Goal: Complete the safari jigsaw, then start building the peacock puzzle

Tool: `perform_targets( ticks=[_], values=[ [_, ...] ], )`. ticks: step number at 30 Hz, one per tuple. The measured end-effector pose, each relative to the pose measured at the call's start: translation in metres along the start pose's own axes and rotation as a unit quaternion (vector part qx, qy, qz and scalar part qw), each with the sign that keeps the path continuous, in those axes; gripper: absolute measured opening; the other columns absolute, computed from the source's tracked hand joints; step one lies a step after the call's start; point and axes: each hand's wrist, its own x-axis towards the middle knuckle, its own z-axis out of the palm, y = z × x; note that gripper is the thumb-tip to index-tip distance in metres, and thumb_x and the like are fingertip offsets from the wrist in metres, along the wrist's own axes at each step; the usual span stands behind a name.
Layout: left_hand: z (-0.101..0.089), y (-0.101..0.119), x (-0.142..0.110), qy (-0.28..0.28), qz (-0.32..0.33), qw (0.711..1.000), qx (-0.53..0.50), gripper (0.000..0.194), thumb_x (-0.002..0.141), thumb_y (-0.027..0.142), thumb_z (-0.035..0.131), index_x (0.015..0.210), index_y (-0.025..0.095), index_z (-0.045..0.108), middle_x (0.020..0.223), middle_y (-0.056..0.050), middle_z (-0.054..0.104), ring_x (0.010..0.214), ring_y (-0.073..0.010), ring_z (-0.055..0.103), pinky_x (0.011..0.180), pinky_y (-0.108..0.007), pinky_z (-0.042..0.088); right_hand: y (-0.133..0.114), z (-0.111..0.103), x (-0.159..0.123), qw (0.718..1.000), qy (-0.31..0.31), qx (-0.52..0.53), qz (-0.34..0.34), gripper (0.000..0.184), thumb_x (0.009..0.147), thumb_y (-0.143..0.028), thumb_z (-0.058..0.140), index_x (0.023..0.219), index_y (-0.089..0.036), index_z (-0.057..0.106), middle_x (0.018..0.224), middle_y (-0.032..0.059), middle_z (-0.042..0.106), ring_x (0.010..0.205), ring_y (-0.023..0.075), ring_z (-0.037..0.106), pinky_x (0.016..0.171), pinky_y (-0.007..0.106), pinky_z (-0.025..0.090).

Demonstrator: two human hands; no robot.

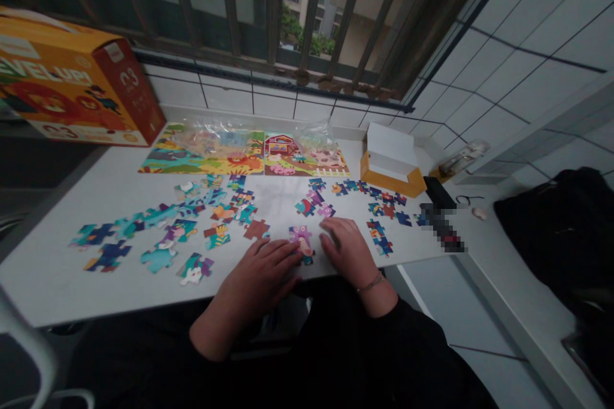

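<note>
A small purple and pink group of jigsaw puzzle pieces (301, 243) lies near the table's front edge, between my two hands. My left hand (268, 266) rests over its left side, fingers stretched out and fingertips touching the pieces. Just to the right, my right hand (349, 249) lies on the table with thumb and fingers slightly apart and nothing visible between them. Above it sit a few more purple and teal puzzle pieces (316, 201). A brown puzzle piece (257, 229) lies beyond my left hand.
Many loose puzzle pieces (158, 257) spread over the left. A strip of joined pieces (380, 238) lies at right. Behind are two picture sheets (307, 166) under clear plastic, an open yellow box (391, 174) and a large orange box (62, 77). A barred window stands behind.
</note>
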Motion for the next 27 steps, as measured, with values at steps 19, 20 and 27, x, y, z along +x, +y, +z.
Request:
perform_targets(
  ticks=[19,20,27],
  values=[
    [-0.001,0.0,-0.001,0.016,-0.012,0.999,-0.027,0.035,0.107,0.027,0.063,0.142,0.024,0.067,0.15,-0.011,0.073,0.135,-0.0324,0.069,0.118,-0.058,0.049,0.013,-0.02,0.007,0.996,-0.078,0.036,-0.021,0.028,0.1,-0.016,0.07,0.127,-0.024,0.075,0.141,0.0133,0.074,0.135,0.0281,0.067,0.118,0.051,0.053],
    [-0.001,0.0,-0.001,0.017,-0.013,0.999,-0.025,0.036,0.107,0.027,0.063,0.143,0.024,0.066,0.152,-0.011,0.072,0.137,-0.0325,0.068,0.12,-0.058,0.048,0.015,-0.022,0.007,0.996,-0.077,0.037,-0.022,0.028,0.101,-0.017,0.071,0.128,-0.024,0.074,0.14,0.0134,0.074,0.135,0.0284,0.067,0.118,0.052,0.053],
    [0.004,-0.002,0.001,0.007,-0.023,0.999,-0.045,0.043,0.106,0.016,0.057,0.147,0.026,0.063,0.157,-0.011,0.069,0.144,-0.0297,0.065,0.13,-0.059,0.041,0.018,-0.028,0.02,0.99,-0.126,0.03,-0.057,0.029,0.103,-0.015,0.074,0.13,-0.024,0.073,0.128,0.0115,0.076,0.126,0.0283,0.069,0.112,0.052,0.055]
  ],
)
